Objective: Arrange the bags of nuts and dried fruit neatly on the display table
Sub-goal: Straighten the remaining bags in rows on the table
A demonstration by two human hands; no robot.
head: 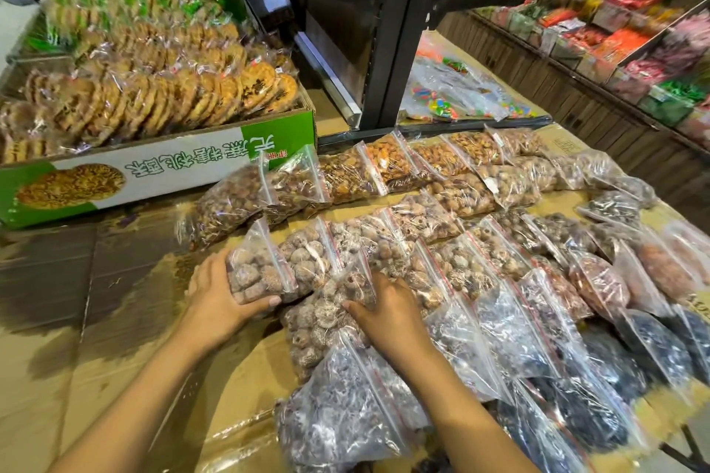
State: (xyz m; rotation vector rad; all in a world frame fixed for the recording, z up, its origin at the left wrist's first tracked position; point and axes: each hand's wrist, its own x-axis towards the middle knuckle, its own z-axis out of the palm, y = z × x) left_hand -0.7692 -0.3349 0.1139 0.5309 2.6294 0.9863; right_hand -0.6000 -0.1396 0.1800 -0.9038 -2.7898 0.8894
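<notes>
Two bare hands work at the near left end of a spread of clear zip bags laid in overlapping rows on a cardboard-covered display table (pixel 115 338). The left hand (pixel 217 298) grips the end bag of pale brown round dried fruit (pixel 259 269), fingers behind its far side and the thumb pressed across its near edge, so the bag stands tilted on its bottom. Just right of it, the right hand (pixel 388 313) lies palm down with fingers curled onto a second bag of brownish dried pieces (pixel 326 313), pressing its upper part; whether it pinches the plastic or only pushes on it cannot be told.

Below the right wrist lies a bag of grey-purple dried pieces (pixel 345 411), touching the bag under the right hand. To the right of both hands, more bags run off in rows: dark, nearly black contents (pixel 576 407) nearest the person, brown mushroom-like pieces in the middle, and orange-brown nuts (pixel 395 161) farthest away.

Beyond the left hand sits a green-and-white carton (pixel 161 173) filled with wrapped round biscuits (pixel 215 96). Beyond the right hand a black shelf post (pixel 399 31) rises, with a bag of coloured sweets (pixel 453 96) behind it.
</notes>
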